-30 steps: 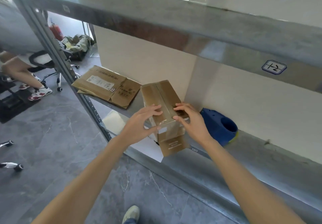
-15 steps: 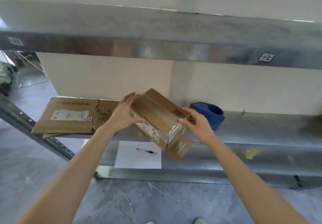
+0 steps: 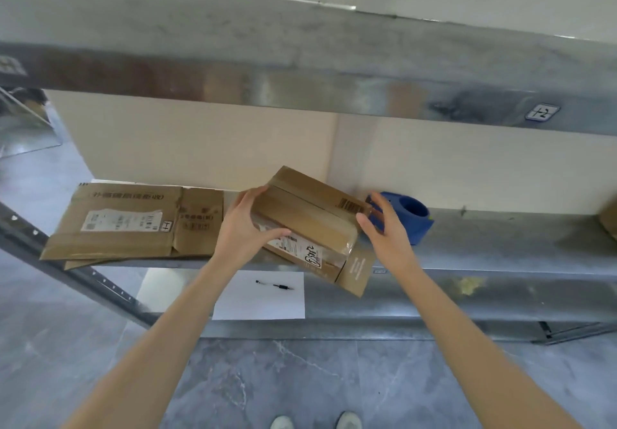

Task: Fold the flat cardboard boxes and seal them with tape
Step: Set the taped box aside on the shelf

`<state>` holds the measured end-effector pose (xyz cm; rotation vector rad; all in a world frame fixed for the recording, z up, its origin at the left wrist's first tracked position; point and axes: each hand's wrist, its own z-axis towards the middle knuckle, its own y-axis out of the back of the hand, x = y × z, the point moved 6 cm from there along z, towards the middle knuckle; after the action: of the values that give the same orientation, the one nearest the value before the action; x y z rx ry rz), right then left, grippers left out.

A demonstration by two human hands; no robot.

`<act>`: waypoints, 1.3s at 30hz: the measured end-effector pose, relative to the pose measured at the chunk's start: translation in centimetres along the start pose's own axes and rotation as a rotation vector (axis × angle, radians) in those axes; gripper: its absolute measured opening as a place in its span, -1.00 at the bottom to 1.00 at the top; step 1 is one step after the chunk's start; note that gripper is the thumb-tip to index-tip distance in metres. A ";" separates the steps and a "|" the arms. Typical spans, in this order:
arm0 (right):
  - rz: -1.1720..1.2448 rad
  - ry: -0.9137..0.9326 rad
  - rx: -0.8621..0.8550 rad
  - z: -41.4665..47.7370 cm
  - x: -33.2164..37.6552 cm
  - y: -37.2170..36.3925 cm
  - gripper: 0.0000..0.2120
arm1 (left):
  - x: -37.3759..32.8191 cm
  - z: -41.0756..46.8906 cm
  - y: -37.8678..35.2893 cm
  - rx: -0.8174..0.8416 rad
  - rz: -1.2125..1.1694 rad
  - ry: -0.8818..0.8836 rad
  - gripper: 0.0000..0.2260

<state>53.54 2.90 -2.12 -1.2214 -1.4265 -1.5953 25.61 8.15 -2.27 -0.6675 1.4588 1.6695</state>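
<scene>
A folded, taped brown cardboard box lies tilted at the front of the metal shelf, one loose flap hanging over the edge. My left hand grips its left end, fingers over the top and thumb on the labelled side. My right hand sits at its right end with relaxed fingers, thumb tip at the box's corner. Flat cardboard boxes lie stacked on the shelf to the left. A blue tape dispenser stands just behind my right hand.
The upper shelf beam runs across above. On the lower shelf lies a white sheet with a pen. Another cardboard piece shows at the far right. My shoes stand on the grey floor.
The box has turned and come down toward the shelf front. My right hand has loosened from the box's right end. The view has swung to face the shelf squarely.
</scene>
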 end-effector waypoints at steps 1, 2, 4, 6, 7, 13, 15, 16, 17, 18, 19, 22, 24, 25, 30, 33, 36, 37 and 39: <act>0.050 -0.007 -0.014 -0.7 -0.1 -0.2 -0.25 | 0.0 -0.1 0.0 -0.004 0.008 0.014 -0.12; 0.085 -0.011 -0.013 -1.3 -0.1 -0.6 -0.15 | 0.1 -0.2 -0.1 -0.004 0.018 0.026 -0.08; 0.099 -0.006 0.016 -2.4 -0.2 -1.7 0.00 | 0.1 -0.3 -0.3 0.008 0.035 0.037 -0.03; 0.014 0.010 0.045 -2.9 -0.1 -2.8 0.09 | 0.0 -0.5 -0.5 0.034 0.032 0.043 -0.01; -0.045 0.014 0.055 -2.9 -0.1 -3.3 0.11 | -0.1 -0.6 -0.7 0.050 0.022 0.044 0.00; -0.283 0.095 0.100 -2.7 0.0 -4.5 0.23 | 0.5 -1.8 -1.9 0.152 -0.111 0.034 -0.02; -0.312 0.106 0.097 -2.6 0.0 -4.4 0.20 | 0.9 -1.9 -1.8 0.173 -0.113 0.029 -0.05; -0.326 0.107 0.100 -2.6 0.0 -4.3 0.18 | 1.1 -1.9 -1.8 0.181 -0.114 0.025 -0.06; -0.338 0.104 0.106 -2.5 -0.1 -4.3 0.15 | 1.2 -1.9 -1.7 0.188 -0.117 0.020 -0.06; -0.353 0.100 0.113 -2.5 -0.1 -4.3 0.13 | 1.2 -1.9 -1.7 0.193 -0.122 0.017 -0.07; -0.370 0.102 0.119 -2.5 0.0 -4.2 0.09 | 1.3 -1.8 -1.7 0.201 -0.129 0.014 -0.07; -0.370 0.153 0.103 -3.1 0.0 -4.2 -0.03 | 1.6 -1.9 -1.5 0.246 -0.162 0.008 -0.10; -0.287 0.216 0.083 -3.7 -0.2 -4.4 -0.11 | 1.7 -2.1 -1.1 0.252 -0.188 -0.003 -0.11; -0.245 0.235 0.079 -4.0 -0.4 -4.4 -0.14 | 1.7 -2.3 -0.9 0.250 -0.204 -0.011 -0.11; -0.237 0.246 0.089 -4.4 -0.8 -4.2 -0.21 | 2.2 -2.4 -0.5 0.227 -0.280 -0.023 -0.17; -0.229 0.218 0.112 -4.2 -0.8 -4.3 -0.21 | 2.7 -2.5 -0.3 0.199 -0.277 0.046 -0.37; -0.173 0.182 0.121 -4.1 -0.6 -4.6 -0.19 | 3.0 -2.4 -0.6 0.160 -0.286 0.068 -0.41; -0.161 0.166 0.116 -4.1 -0.6 -4.6 -0.16 | 3.2 -2.4 -0.7 0.159 -0.288 0.070 -0.41; -0.143 0.157 0.085 -4.1 -0.7 -4.4 -0.07 | 3.7 -2.7 -1.0 0.158 -0.281 0.092 -0.44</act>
<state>48.92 -0.40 -4.20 -0.9427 -1.4917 -1.6678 24.16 6.36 -6.36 -0.8274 1.4677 1.3103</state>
